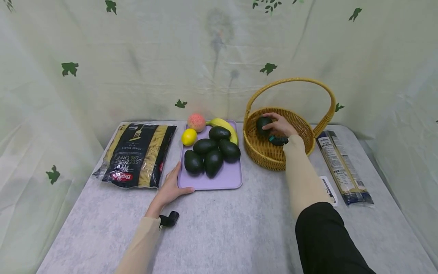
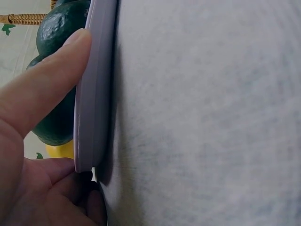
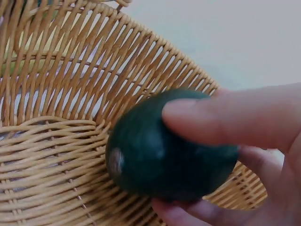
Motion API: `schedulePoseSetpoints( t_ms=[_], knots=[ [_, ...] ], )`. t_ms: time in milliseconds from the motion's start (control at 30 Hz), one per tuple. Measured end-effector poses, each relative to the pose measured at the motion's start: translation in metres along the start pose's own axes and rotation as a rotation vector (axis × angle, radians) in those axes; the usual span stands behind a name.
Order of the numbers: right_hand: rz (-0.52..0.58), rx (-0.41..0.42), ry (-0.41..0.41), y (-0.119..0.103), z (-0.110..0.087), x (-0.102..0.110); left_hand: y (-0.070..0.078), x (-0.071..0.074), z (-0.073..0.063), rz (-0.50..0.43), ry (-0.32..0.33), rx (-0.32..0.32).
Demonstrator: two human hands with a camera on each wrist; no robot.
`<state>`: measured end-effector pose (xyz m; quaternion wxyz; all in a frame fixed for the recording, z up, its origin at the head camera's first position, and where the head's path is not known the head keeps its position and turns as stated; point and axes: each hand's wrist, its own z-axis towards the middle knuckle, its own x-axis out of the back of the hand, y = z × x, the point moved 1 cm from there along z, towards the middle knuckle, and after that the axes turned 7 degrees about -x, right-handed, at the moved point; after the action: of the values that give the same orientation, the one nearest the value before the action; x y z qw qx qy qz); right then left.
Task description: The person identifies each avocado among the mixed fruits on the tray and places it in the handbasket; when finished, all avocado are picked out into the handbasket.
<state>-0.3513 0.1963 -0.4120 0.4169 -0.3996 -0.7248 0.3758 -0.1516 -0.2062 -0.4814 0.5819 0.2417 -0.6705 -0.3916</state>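
Observation:
My right hand (image 1: 278,125) holds a dark green avocado (image 1: 263,125) inside the wicker basket (image 1: 263,161). In the right wrist view the thumb lies across the top of that avocado (image 3: 169,150), with fingers under it, against the woven wall. At the near left corner of the lilac tray (image 1: 222,180) is my left hand (image 1: 172,189), its thumb on the front rim and its fingers at the left side. Several avocados (image 1: 213,161) lie on the tray with a banana (image 1: 224,123), a yellow lemon (image 1: 189,137) and a pinkish peach (image 1: 196,122).
A bag of penne pasta (image 1: 137,156) lies left of the tray. Right of the basket are a long pasta pack (image 1: 343,167) and a white-edged card-like item (image 1: 329,190), partly behind the right sleeve. The basket's tall arched handle (image 1: 291,80) rises over its opening. A patterned curtain (image 1: 154,57) hangs behind.

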Motion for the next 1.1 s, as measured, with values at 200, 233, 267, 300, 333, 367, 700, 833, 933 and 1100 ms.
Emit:
schedulePoseSetpoints(
  t_ms=[200,233,267,300,333,367,700,833,933,1100],
  knots=[
    [-0.036,-0.011,-0.018,0.001,0.004,-0.002,0.000,0.001,0.002,0.006,-0.001,-0.003],
    [-0.050,-0.009,-0.021,0.001,0.004,-0.002,0.000,0.001,0.002,0.005,0.000,-0.003],
    [-0.064,-0.005,-0.024,0.000,0.004,-0.003,0.000,0.001,0.002,0.004,0.002,-0.004],
    [-0.077,-0.003,-0.022,0.000,0.004,-0.003,0.000,0.001,0.002,0.004,0.003,-0.004],
    [-0.086,0.001,-0.023,-0.001,0.004,-0.003,0.000,0.001,0.002,0.003,0.004,-0.003],
    [-0.090,0.003,-0.023,-0.001,0.004,-0.003,-0.001,0.001,0.002,0.003,0.005,-0.004],
    [-0.009,0.049,0.011,-0.007,-0.003,0.006,-0.001,0.000,0.001,-0.002,0.003,0.004],
    [-0.023,0.085,0.018,-0.008,-0.011,0.012,-0.001,-0.001,0.001,-0.009,0.005,0.001],
    [-0.014,0.099,-0.002,-0.004,-0.019,0.015,-0.001,-0.001,0.001,-0.008,0.003,0.004],
    [0.009,0.141,-0.053,-0.004,-0.038,0.016,0.000,0.000,0.000,-0.004,-0.003,0.016]
  ],
)
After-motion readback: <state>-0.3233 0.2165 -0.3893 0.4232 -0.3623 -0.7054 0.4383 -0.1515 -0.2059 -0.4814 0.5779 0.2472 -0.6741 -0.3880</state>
